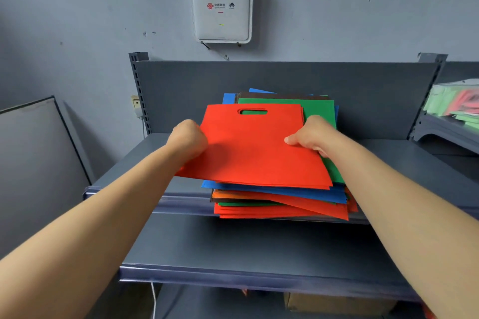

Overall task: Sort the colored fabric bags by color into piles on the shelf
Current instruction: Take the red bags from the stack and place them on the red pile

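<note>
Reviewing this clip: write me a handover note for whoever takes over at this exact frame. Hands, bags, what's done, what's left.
Left hand grips the left edge of the red bag; right hand pinches its right edge.
The red bag is lifted and tilted above the mixed stack on the upper shelf. A green bag lies next on top.
Done: no sorted piles are visible on this shelf.
Left: set the red bag down to start a red pile, then sort the stack's blue, green, orange, dark and red bags.
</note>
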Motion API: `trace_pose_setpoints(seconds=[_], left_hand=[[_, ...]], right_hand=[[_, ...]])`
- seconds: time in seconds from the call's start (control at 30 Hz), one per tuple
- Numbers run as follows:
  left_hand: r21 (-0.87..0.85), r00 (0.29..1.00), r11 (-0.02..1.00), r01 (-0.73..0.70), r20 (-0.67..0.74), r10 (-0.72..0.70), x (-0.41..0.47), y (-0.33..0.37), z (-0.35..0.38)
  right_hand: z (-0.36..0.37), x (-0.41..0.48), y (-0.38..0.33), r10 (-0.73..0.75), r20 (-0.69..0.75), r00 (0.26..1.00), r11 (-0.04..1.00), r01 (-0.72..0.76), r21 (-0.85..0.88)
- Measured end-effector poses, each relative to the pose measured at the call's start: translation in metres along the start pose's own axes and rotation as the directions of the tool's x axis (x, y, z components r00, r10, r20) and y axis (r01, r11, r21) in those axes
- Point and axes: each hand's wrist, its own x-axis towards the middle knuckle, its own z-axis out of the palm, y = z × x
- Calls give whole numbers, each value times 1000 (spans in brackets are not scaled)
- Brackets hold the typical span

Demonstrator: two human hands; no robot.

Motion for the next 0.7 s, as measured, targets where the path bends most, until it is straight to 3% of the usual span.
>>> trace_pose_setpoints(seconds=[0.1,0.17,0.33,0.53,0.7], left_hand=[[-64,999,997,-40,-22,38,-6,-4,-5],[-81,994,991,-105,-52,101,-12,-3,-10],[-2,950,974,-228,-221,222,-23,-2,-21],[25,880,966,-258,-406,245,-55,-17,-42],[63,841,987,-147,-518,158,-112,-38,-76]], right_hand=[[1,2,-4,82,53,995,977,-91,195],[2,1,-7,56,52,997,969,-66,238],[6,-10,-24,-176,-171,969,976,195,101],[12,-40,-51,-420,-192,887,906,423,-24],[26,-75,-74,-578,-178,796,812,583,-28]])
